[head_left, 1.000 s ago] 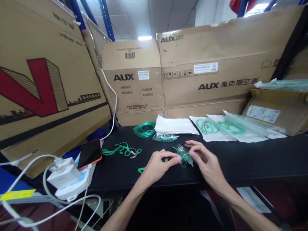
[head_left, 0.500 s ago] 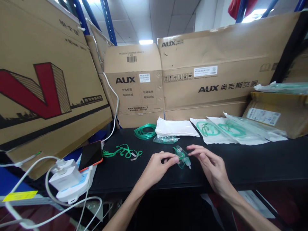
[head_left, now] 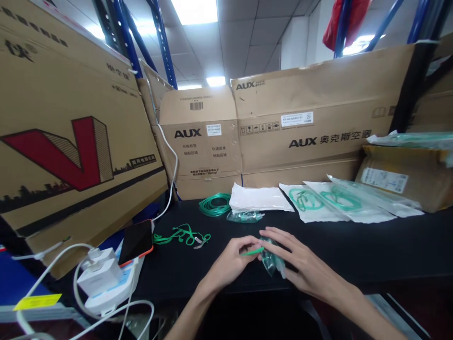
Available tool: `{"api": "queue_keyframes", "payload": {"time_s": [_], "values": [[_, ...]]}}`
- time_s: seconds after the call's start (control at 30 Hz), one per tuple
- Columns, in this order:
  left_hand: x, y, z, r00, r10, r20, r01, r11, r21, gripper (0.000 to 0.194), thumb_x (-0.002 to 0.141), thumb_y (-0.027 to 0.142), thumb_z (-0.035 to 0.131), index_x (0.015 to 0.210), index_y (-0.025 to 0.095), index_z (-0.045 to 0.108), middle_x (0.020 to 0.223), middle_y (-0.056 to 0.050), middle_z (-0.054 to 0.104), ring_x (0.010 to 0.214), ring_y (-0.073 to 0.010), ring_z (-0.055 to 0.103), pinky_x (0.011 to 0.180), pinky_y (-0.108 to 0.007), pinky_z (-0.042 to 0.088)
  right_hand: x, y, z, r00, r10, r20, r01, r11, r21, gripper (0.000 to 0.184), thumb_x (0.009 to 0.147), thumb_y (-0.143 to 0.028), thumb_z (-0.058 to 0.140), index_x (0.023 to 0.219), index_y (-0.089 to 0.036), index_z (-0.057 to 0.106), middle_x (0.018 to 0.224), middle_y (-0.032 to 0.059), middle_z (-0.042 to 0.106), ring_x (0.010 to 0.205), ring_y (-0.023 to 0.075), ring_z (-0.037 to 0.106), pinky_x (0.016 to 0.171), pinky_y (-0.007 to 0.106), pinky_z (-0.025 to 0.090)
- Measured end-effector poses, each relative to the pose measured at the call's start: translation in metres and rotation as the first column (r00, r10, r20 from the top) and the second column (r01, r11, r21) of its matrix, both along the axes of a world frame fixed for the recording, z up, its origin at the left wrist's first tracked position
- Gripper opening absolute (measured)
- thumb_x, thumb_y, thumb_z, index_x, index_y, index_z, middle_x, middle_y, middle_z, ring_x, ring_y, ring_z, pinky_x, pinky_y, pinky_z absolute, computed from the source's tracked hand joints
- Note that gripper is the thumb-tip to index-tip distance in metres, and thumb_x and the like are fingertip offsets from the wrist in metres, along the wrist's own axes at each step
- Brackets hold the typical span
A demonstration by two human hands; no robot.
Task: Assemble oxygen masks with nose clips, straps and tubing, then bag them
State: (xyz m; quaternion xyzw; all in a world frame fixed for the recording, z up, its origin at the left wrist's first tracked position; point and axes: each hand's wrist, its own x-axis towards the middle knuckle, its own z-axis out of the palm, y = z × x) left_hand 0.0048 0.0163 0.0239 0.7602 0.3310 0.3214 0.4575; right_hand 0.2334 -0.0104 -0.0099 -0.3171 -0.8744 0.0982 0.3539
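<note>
My left hand (head_left: 231, 261) pinches a thin green strap (head_left: 252, 252) at the front of the black table (head_left: 354, 245). My right hand (head_left: 295, 257) rests with fingers curled over a small clear plastic mask (head_left: 271, 262) that the strap leads to. Behind the hands lie another clear mask piece (head_left: 244, 216), a coil of green tubing (head_left: 213, 205) and a loose green strap with a metal clip (head_left: 184, 234).
White pouches (head_left: 258, 197) and clear bags holding green tubing (head_left: 329, 198) lie at the back right. Large cardboard boxes (head_left: 300, 118) wall in the back and left. A phone (head_left: 136, 241) and a power strip with white chargers (head_left: 106, 278) sit at the left edge.
The view has tilted upward, so the hands sit lower in the picture. My right hand has closed in over the clear mask, and my left still pinches the green strap.
</note>
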Motion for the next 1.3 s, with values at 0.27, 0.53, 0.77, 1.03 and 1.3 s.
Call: {"api": "queue_keyframes", "payload": {"time_s": [0.27,0.53,0.77,1.03,1.3], "values": [[-0.031,0.01,0.013,0.99,0.084,-0.117,-0.09,0.995,-0.044,0.041,0.089,0.055,0.068,0.103,0.017,0.075,0.066,0.004,0.054,0.06,-0.014,0.047,0.061,-0.025,0.036,0.005,0.008,0.003,0.945,-0.15,-0.29,0.094,0.976,-0.199,0.035,0.095,-0.03,0.068,0.129,-0.03,0.064,0.123,0.0069,0.073,0.112,0.0265,0.073,0.101,0.041,0.058],[-0.06,0.013,0.018,0.925,0.308,-0.22,-0.306,0.951,0.043,0.038,0.087,0.051,0.068,0.104,0.019,0.078,0.08,-0.004,0.077,0.081,-0.023,0.067,0.075,-0.029,0.044,0.022,0.006,0.011,0.859,-0.298,-0.416,0.137,0.917,-0.376,0.031,0.094,-0.05,0.067,0.11,-0.023,0.067,0.098,0.0062,0.076,0.092,0.0253,0.076,0.083,0.038,0.064],[-0.064,0.016,0.026,0.785,0.53,-0.322,-0.45,0.844,0.291,0.034,0.093,0.051,0.061,0.101,0.025,0.081,0.094,-0.002,0.08,0.082,-0.0241,0.068,0.074,-0.031,0.046,0.016,0.009,0.011,0.837,-0.383,-0.392,0.236,0.897,-0.373,0.032,0.084,-0.051,0.077,0.101,-0.025,0.075,0.102,0.0061,0.079,0.093,0.0274,0.074,0.082,0.038,0.062],[-0.09,0.062,0.056,0.573,0.686,-0.448,-0.501,0.726,0.471,0.024,0.102,0.036,0.064,0.117,0.017,0.068,0.12,-0.008,0.069,0.105,-0.0244,0.069,0.092,-0.044,0.057,0.002,0.036,0.031,0.818,-0.423,-0.391,0.323,0.899,-0.296,0.044,0.084,-0.054,0.074,0.111,-0.02,0.075,0.089,0.0082,0.082,0.082,0.0313,0.078,0.072,0.041,0.063],[-0.072,0.13,0.04,0.53,0.568,-0.629,-0.308,0.821,0.482,0.031,0.101,0.032,0.066,0.129,0.019,0.063,0.132,-0.011,0.064,0.111,-0.0262,0.067,0.093,-0.047,0.058,-0.007,0.006,-0.003,0.877,-0.402,-0.264,0.354,0.911,-0.21,0.02,0.076,-0.029,0.082,0.097,-0.028,0.08,0.09,0.0027,0.076,0.067,0.0222,0.071,0.066,0.034,0.059]]}}
